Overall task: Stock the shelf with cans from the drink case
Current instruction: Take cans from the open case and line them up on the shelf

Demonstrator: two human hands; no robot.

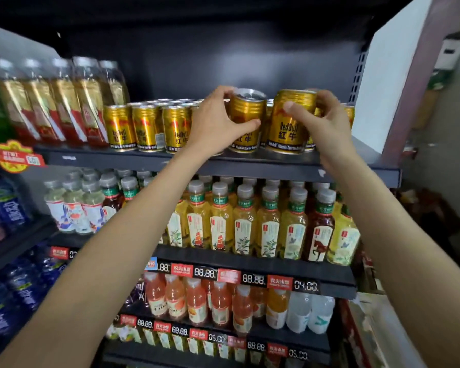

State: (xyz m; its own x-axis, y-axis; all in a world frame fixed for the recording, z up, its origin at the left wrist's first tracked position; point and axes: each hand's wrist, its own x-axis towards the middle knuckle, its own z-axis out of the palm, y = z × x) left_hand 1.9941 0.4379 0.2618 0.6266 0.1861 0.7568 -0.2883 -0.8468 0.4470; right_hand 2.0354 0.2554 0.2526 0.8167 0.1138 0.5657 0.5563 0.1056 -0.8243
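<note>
Both my forearms reach up from the bottom of the view toward the top shelf. Far left on it stand tall bottles with gold and red labels, then a row of gold cans already stocked, several deep.

My left hand has its grip round a gold can, thumb across the front and fingers curled behind it; this can tilts a little, and its base looks to be at or just above the shelf's front edge. Just beside it, my right hand grips a second gold can, thumb on the upper front, fingers wrapped round the far side. That one stands nearly upright at the shelf's edge. More cans show behind and to the right of it.

I judge this the placing step: two cans brought up together, to be set in the front row. Next I need to settle both bases flat, labels forward, in line with the row, then let go without knocking the neighbours.

Below, tea bottles fill the next shelf. The drink case I cannot pick out with certainty.
</note>
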